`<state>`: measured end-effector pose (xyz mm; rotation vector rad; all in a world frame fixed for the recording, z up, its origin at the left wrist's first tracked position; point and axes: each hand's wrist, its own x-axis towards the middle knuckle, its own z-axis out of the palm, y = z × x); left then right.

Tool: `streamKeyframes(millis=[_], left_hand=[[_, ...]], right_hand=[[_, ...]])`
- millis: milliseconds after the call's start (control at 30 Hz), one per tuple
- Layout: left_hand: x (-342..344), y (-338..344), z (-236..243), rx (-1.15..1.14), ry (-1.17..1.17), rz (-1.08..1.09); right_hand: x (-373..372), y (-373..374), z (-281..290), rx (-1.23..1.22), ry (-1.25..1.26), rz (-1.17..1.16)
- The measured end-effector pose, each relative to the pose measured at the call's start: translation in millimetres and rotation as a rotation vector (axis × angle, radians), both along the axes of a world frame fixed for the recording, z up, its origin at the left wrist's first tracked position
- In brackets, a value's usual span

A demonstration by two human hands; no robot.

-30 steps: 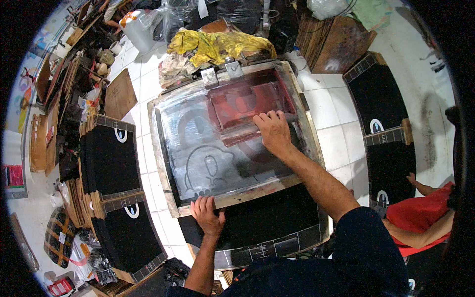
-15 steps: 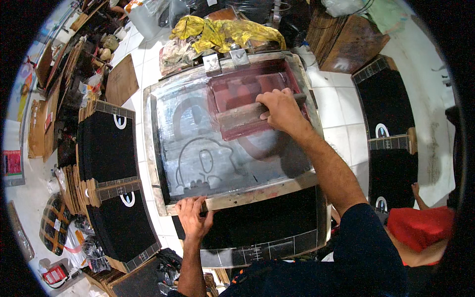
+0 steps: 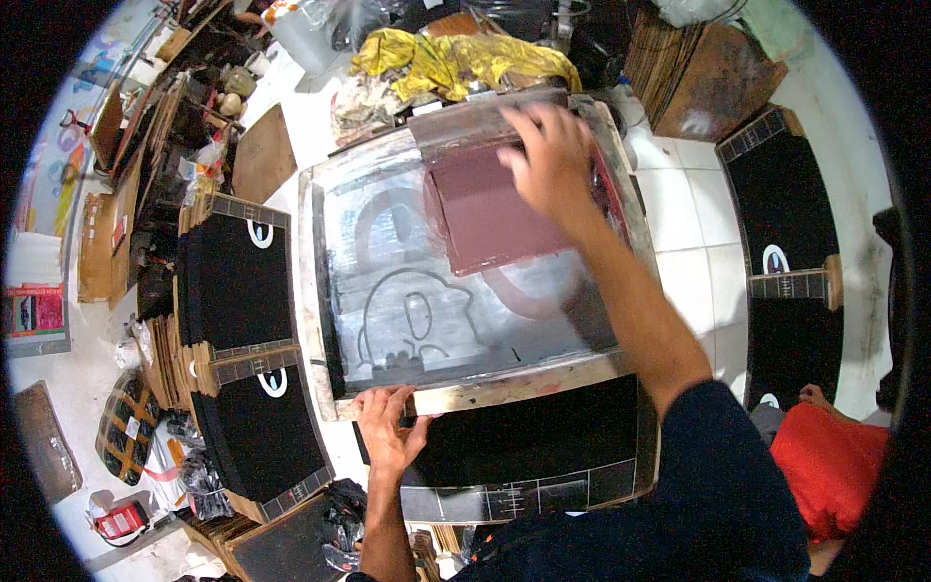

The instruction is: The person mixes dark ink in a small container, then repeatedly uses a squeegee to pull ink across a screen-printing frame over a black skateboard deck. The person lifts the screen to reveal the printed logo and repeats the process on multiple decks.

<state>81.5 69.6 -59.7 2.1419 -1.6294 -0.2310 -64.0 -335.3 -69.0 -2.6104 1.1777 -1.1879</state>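
A screen-printing frame (image 3: 504, 389) lies over a black fabric panel (image 3: 543, 427), its mesh marked with a bird-like outline and larger curved shapes. Dark red ink (image 3: 499, 209) covers a patch of mesh at the far right. Beyond that patch, the wide squeegee (image 3: 456, 124) rests against the frame's far end. My right hand (image 3: 555, 160) hovers at the squeegee's right part, fingers apart and somewhat blurred; it appears to be off the blade. My left hand (image 3: 390, 427) grips the near rail, fingers over the top and thumb at the side.
Black panels on boards (image 3: 238, 281) stand along the left, with more panels (image 3: 781, 199) on the right. A stained yellow cloth (image 3: 456, 63) lies beyond the frame. Brown boards (image 3: 713, 82) lean at the far right. Someone in red (image 3: 829, 466) is at the lower right.
The squeegee has moved from the middle of the red patch to the frame's far end. My right hand has gone from gripping it to spread fingers. My left hand stays on the near rail.
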Motion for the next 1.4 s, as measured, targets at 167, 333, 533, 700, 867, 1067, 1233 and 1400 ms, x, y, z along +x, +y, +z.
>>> streamKeyframes(millis=[167,333,533,700,867,1067,1233,1400], left_hand=[[1,-9,32,0.01,-0.03,-0.035],[5,-16,106,-0.179,-0.185,-0.156],[46,-8,145,-0.589,-0.42,0.191],[118,109,-10,-0.627,0.068,0.493],[65,326,-261,0.719,0.312,0.526],[-100,432,-333,0.358,1.366,1.169],[-110,420,-293,0.41,1.155,1.036],[-112,425,-299,0.611,0.512,0.911]], right_hand=[[-95,213,29,0.316,0.113,0.01],[-109,239,48,0.01,-0.055,-0.038],[-51,164,181,-0.274,-0.27,-0.023],[-13,117,290,-0.003,-0.062,-0.276],[-2,80,320,0.063,-0.024,-0.336],[-6,54,326,0.125,0.039,-0.297],[-10,45,325,0.098,0.039,-0.236],[-12,39,325,0.098,0.052,-0.23]])
